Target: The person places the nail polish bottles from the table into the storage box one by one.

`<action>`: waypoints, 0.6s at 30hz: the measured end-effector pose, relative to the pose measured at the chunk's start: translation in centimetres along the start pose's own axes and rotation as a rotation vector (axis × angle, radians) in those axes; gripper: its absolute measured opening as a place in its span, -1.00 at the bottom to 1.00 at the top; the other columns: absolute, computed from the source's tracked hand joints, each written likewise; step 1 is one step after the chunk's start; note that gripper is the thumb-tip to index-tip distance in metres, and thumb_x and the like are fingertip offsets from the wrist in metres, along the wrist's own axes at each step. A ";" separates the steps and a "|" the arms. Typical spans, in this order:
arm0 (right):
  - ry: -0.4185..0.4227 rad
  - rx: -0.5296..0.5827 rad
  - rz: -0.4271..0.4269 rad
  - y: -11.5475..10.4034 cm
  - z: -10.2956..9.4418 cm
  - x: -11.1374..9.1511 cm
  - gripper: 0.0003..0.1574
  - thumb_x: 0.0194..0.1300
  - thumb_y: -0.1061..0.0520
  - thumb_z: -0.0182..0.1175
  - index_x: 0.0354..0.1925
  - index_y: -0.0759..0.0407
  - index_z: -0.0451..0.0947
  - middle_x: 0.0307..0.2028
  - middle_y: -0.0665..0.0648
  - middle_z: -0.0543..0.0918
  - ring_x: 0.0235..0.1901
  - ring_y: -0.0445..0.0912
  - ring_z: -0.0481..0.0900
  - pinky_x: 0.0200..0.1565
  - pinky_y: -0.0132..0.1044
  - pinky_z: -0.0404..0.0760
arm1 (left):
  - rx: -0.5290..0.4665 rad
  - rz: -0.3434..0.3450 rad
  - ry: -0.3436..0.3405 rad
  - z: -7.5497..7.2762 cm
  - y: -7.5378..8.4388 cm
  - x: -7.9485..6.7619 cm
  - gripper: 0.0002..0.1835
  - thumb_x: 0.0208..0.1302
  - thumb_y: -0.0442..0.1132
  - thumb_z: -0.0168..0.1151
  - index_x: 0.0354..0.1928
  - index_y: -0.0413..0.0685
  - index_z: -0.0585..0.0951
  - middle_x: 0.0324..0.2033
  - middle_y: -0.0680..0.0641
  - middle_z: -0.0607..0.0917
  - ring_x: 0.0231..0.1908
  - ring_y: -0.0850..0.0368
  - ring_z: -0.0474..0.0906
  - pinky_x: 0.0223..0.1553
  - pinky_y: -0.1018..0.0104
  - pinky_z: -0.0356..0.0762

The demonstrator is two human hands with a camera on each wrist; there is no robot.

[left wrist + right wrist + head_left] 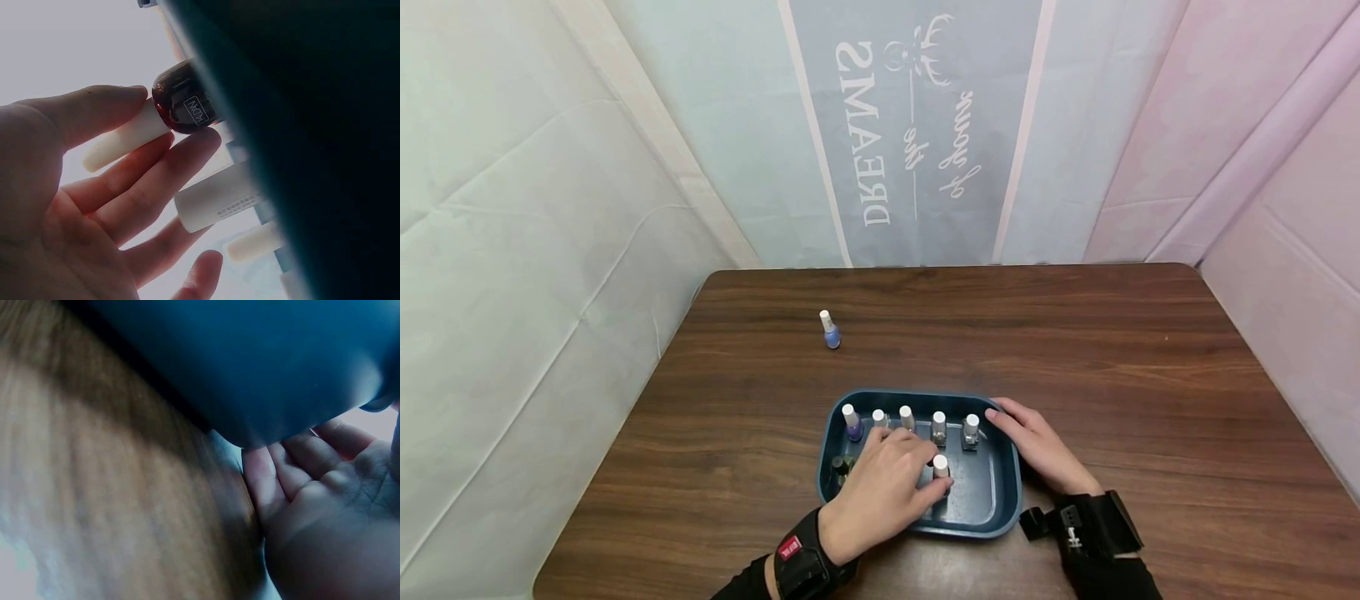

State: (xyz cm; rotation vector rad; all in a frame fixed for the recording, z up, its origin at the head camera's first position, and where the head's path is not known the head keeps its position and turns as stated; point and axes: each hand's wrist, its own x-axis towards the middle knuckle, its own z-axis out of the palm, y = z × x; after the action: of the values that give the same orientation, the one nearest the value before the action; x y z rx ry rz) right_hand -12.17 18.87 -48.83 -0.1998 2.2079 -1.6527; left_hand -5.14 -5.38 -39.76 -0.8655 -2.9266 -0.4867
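My left hand [891, 475] reaches over a dark blue tray [917, 527] and pinches a nail polish bottle [941, 467] between thumb and fingers. In the left wrist view this nail polish bottle [181, 103] has a white cap and dark red body; the tray wall hides its lower end. My right hand [1041, 446] holds the tray's upper right corner, thumb over the rim and fingers along the outer wall, as the right wrist view shows. Behind my left hand stand more white-capped bottles, among them a purple one [853, 423] and a clear one [970, 432].
A blue nail polish bottle [831, 335] with a white cap stands alone on the wooden table [1150, 375], beyond the tray. At the tray's left side is a dark-capped bottle [840, 468], partly behind my left hand. Pale cloth [700, 100] hangs around the table.
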 end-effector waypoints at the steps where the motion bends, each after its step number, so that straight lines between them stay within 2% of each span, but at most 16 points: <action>1: 0.000 0.003 -0.002 0.1 0.0 0.0 -0.41 0.46 -0.20 -0.07 0.25 0.12 0.39 0.11 0.21 0.54 0.02 -0.02 0.48 0.01 -0.31 0.50 | 0.002 0.001 0.004 0.1 0.0 0.0 -0.82 0.23 0.04 0.27 -0.33 0.14 0.64 -0.37 0.15 0.73 -0.23 0.27 0.54 -0.05 0.16 0.36; 8: -0.005 0.016 -0.031 0.1 0.0 0.1 -0.43 0.46 -0.19 -0.05 0.23 0.11 0.42 0.08 0.20 0.55 -0.01 -0.07 0.50 -0.02 -0.37 0.51 | 0.006 -0.008 0.013 0.8 0.0 0.3 -0.84 0.21 0.02 0.29 -0.38 0.15 0.63 -0.40 0.16 0.73 -0.19 0.25 0.55 -0.07 0.15 0.34; 18: -0.006 0.023 -0.023 0.1 -0.1 0.1 -0.43 0.45 -0.19 -0.05 0.21 0.11 0.43 0.07 0.20 0.55 -0.02 -0.07 0.50 -0.03 -0.35 0.51 | 0.009 -0.015 0.019 1.6 -0.3 0.4 -0.86 0.20 0.00 0.31 -0.40 0.15 0.63 -0.43 0.19 0.70 -0.23 0.25 0.53 -0.11 0.15 0.33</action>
State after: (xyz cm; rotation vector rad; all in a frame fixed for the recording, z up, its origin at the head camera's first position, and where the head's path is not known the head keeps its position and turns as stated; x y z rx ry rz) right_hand -12.24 18.95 -48.91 -0.2251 2.1889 -1.6869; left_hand -5.55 -4.90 -41.29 -0.8341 -2.9176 -0.4803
